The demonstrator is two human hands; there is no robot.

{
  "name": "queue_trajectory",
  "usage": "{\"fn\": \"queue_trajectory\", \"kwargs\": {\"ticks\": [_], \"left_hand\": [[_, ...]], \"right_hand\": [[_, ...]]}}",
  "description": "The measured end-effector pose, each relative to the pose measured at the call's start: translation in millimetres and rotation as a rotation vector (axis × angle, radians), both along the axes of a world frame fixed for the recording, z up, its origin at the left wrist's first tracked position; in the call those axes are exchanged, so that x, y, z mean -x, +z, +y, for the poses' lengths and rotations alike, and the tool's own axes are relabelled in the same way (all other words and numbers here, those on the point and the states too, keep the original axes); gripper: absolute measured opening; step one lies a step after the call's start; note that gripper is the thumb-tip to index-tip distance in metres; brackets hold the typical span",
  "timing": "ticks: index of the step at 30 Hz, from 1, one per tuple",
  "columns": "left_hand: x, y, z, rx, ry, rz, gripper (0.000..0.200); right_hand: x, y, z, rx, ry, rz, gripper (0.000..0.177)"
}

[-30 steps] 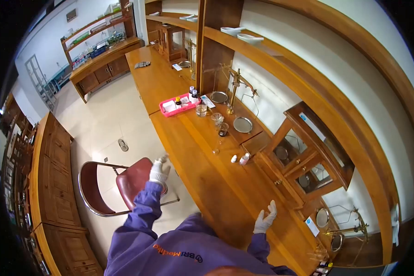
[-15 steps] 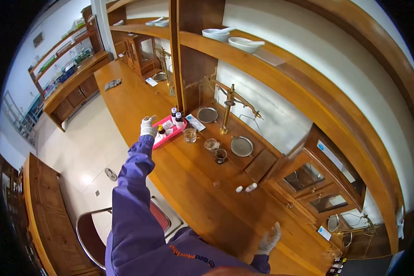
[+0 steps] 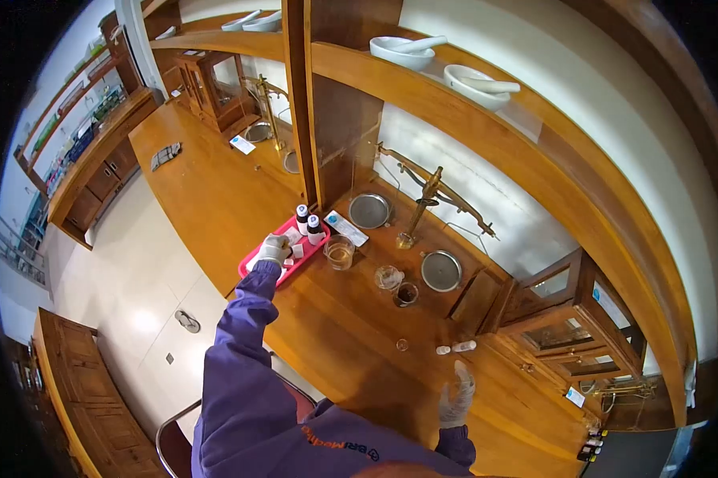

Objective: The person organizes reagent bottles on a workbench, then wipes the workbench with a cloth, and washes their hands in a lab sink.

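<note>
My gloved left hand (image 3: pixel 274 249) reaches into the pink tray (image 3: pixel 283 279) at the table's far left side. Its fingers are closed at the small yellow-capped bottle, which the hand mostly covers. Two dark bottles with white caps, one a dark bottle (image 3: pixel 315 231), stand upright at the tray's far end, and white paper pieces lie in it. My gloved right hand (image 3: pixel 457 398) is held over the near part of the table, open, its fingers curved and holding nothing. Two small white containers (image 3: pixel 464 346) lie just beyond it.
A glass beaker (image 3: pixel 339 253), a glass dish (image 3: pixel 388 277) and a small cup with dark contents (image 3: pixel 406 295) stand mid-table. Behind them rises a brass balance (image 3: pixel 427 203) with metal pans. To the right is a wooden cabinet (image 3: pixel 566 327); mortars (image 3: pixel 403 54) sit on the shelf above.
My left hand has moved from beside the tray into it, over the yellow-capped bottle. My right hand has lifted slightly toward the small white containers. The view has shifted.
</note>
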State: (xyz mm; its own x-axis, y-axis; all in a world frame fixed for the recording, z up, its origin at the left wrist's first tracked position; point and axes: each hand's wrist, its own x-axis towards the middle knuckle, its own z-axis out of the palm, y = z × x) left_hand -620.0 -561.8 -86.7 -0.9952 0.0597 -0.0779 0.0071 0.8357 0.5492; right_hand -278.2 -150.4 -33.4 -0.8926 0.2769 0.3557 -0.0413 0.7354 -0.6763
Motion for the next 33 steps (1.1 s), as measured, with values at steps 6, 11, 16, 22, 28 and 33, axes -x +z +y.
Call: {"fn": "queue_trajectory", "kwargs": {"ticks": [6,11,16,22,28,33], "left_hand": [[37,-22,6,0.088,-0.015,0.23,0.018],[49,-41,20,0.053,0.023,0.186,0.022],[55,-42,20,0.075,0.06,0.115,0.034],[-15,23,51,-0.064,0.283,0.42,0.033],[-106,-101,91,-0.875,0.258,0.279,0.038],[-179,-110,128,-1.182,0.379,-0.158,0.043]], "right_hand": [[9,-4,-9,-0.063,0.043,-0.065,0.049],[7,0,-15,-0.085,0.045,-0.09,0.05],[5,8,-15,-0.069,-0.04,-0.121,0.051],[19,17,-25,0.132,-0.145,-0.08,0.045],[141,77,-99,0.127,0.375,-0.057,0.04],[262,28,-157,-0.219,0.4,-0.281,0.058]]}}
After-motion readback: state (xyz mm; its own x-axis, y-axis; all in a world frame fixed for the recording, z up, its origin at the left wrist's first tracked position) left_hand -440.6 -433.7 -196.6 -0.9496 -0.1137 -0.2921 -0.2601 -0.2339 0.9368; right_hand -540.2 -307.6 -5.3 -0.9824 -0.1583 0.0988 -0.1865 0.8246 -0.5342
